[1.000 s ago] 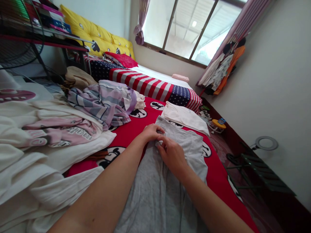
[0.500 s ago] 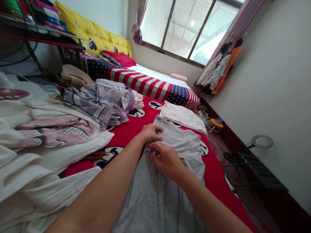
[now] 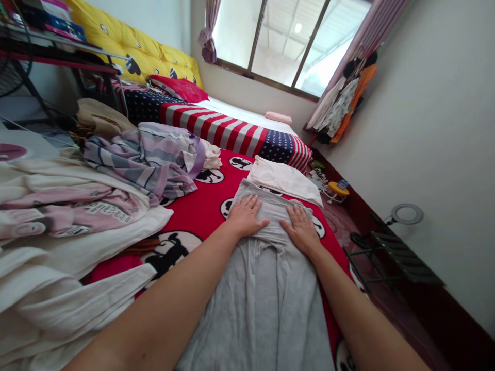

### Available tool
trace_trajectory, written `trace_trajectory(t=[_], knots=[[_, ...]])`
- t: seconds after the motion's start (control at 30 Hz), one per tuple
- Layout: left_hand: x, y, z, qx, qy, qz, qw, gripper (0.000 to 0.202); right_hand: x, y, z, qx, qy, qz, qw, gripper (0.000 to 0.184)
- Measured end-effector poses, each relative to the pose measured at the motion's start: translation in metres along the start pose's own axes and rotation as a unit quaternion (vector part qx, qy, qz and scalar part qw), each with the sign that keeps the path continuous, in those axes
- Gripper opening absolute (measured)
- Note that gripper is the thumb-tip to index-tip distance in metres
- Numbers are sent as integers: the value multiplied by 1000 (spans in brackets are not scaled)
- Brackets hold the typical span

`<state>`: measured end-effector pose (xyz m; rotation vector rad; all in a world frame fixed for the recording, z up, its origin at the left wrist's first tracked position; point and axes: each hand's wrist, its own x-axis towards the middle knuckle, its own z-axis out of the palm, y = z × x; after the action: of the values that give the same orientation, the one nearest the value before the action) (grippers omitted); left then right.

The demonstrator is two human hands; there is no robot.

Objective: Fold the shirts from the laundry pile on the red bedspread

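Note:
A grey garment (image 3: 266, 299) of soft cloth lies lengthwise on the red patterned bedspread (image 3: 201, 214), its far end folded over. My left hand (image 3: 247, 216) rests flat on the left part of that folded end, fingers spread. On the right part lies my right hand (image 3: 303, 229), also flat with its fingers apart. Creases run down the garment below both hands. Just beyond its far edge is a folded white garment (image 3: 286, 178). The near end of the grey cloth runs out of view at the bottom.
To the left are heaped white clothes (image 3: 88, 252) with a pink printed piece, and a checked purple-grey cloth (image 3: 154, 159). Another bed with a flag-patterned cover (image 3: 228, 131) stands beyond. At right are a dark green folding chair (image 3: 402, 257), a ring light (image 3: 407, 214) and a yellow stool (image 3: 338, 190).
My hands, close together at the garment's left side before, are now apart and flat on it. The right hand moved right. The far end of the grey cloth looks flatter.

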<state>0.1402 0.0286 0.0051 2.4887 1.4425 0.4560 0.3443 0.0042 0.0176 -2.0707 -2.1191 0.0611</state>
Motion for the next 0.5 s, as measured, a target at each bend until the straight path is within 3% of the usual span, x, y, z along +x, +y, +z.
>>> trace_trajectory(t=[0.17,0.27,0.37,0.43,0.5], knots=[[-1,-5,-1,3,13,-32,999,78,1,-1,0,-96,-25,85,991,77],[-1,-2,0,2,20,-35,999,78,6,-7,-3,-100,25,33,994,72],[-1,-1,2,5,27,-34,999,79,16,-4,-3,-89,7,-35,995,63],[-2,-1,3,7,27,-33,999,80,27,-3,-5,-100,-25,-1,995,61],[-2,-1,3,8,28,-32,999,81,39,-12,-11,-106,-14,29,994,58]])
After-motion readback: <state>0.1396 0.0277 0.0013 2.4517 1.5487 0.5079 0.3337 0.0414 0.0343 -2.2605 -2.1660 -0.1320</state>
